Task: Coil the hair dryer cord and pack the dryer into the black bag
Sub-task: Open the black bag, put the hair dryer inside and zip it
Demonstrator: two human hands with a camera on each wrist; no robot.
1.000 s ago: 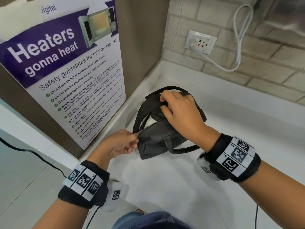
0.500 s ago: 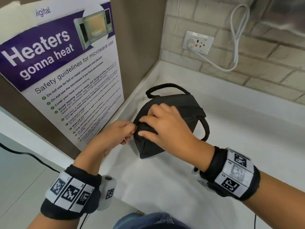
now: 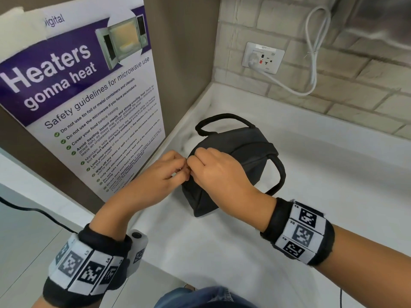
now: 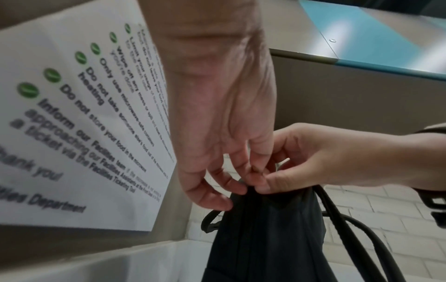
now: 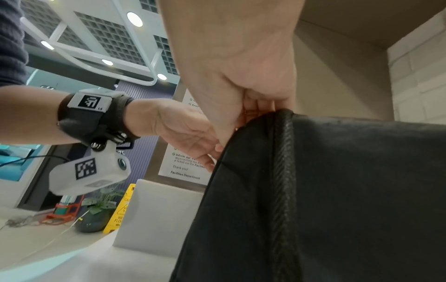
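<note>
Hiding the black bag end: left hand, right hand.

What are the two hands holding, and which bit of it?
Both hands, left hand and right hand, pinch the near top corner of the black bag, where its zip ends.

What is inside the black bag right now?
Nothing inside shows: the black bag looks closed along its top seam, with the left hand and right hand pinching its near end. Whether the dryer is in there cannot be seen.
</note>
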